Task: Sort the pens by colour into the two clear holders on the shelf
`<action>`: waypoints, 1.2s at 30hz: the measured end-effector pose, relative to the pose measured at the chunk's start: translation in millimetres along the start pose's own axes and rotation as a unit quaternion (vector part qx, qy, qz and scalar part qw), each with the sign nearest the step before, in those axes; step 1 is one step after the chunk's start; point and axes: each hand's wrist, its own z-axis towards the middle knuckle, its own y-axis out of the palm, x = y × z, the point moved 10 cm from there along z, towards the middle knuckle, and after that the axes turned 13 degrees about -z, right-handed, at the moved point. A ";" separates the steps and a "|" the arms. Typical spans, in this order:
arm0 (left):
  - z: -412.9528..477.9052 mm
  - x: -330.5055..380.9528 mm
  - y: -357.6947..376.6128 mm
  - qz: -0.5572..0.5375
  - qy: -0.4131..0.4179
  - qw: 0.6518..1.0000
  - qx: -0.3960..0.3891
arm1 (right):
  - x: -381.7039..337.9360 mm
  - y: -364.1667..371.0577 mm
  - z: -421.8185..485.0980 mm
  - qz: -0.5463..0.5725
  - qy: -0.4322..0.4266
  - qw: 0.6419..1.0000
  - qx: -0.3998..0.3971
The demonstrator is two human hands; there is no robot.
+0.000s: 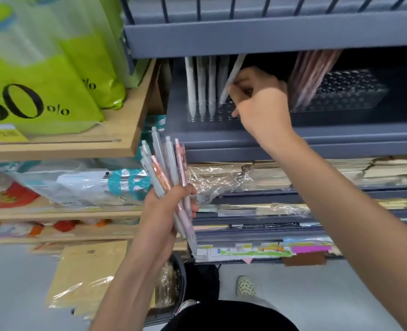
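Though its top behind the shelf [269,37], white pen [232,75] in right hand [260,99] grip; pen bundle [166,163] in left hand [171,206].

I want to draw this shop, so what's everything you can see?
left holder: one, clear, grey shelf
right holder: one, clear, same shelf
white pens: about four, white, upright in left holder
tilted pen: one, white, over left holder
pink pens: several, pink, leaning in right holder
bunch: several pens, white and pink, low centre
bags: at least two, green, wooden shelf left
left hand: grips bunch
right hand: pinches tilted pen
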 end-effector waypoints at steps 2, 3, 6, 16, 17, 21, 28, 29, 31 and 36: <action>-1.5 1.8 -3.6 0.001 0.002 1.000 0.000 | -4.9 3.3 3.5 -0.070 -0.008 0.997 -0.015; -2.1 2.4 -5.6 0.002 0.003 1.000 0.002 | -7.0 4.1 5.7 -0.107 -0.010 0.994 -0.020; -1.7 3.8 -10.6 0.001 0.006 1.000 0.006 | -12.1 6.6 13.3 -0.206 -0.015 0.978 -0.034; -2.6 11.1 -8.5 0.005 0.030 1.000 0.003 | -14.7 21.0 23.3 -0.293 -0.028 0.951 -0.091; -2.0 10.7 -8.6 0.002 0.032 0.999 0.003 | -13.9 21.3 23.3 -0.289 -0.030 0.952 -0.091; -1.1 7.7 -8.8 -0.010 0.037 0.999 0.005 | -10.5 20.2 22.1 -0.259 -0.031 0.961 -0.090; 1.4 2.8 -3.5 -0.004 0.045 0.999 0.005 | -0.7 17.5 16.8 -0.205 -0.031 0.975 -0.074; 1.8 2.2 -2.5 -0.005 0.045 0.999 0.005 | -1.6 17.6 15.9 -0.213 -0.040 0.974 -0.070; 2.5 1.7 0.3 -0.007 0.047 0.999 0.003 | -2.8 18.1 14.2 -0.213 -0.054 0.973 -0.066; 2.4 2.7 5.8 0.000 0.052 0.999 0.002 | -0.1 19.9 15.9 -0.174 -0.054 0.980 -0.086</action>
